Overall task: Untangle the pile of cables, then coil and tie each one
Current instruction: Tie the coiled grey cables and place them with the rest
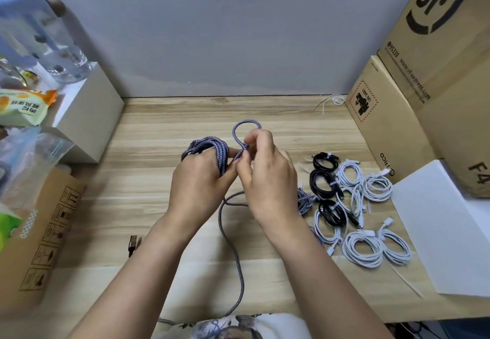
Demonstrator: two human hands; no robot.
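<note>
Braided purple-and-white cable (212, 150) is the item in hand, at the centre of the table (148, 179). At 9 o'clock of centre, the left hand (201, 179) grips the wound coil, fingers curled through its turns. Just beside it at 3 o'clock, the right hand (262, 171) pinches a loop of the same cable, fingers closed on the strand. The loose tail (233, 253) runs toward 6 o'clock, so this coil is judged unfinished and untied. A USB plug (132, 243) lies at 7 o'clock. At 3 to 4 o'clock, black coils (326, 179) and white coils (371, 248) lie tied with bands, with another braided bundle (305, 200) beside them. Most cables appear done.
</note>
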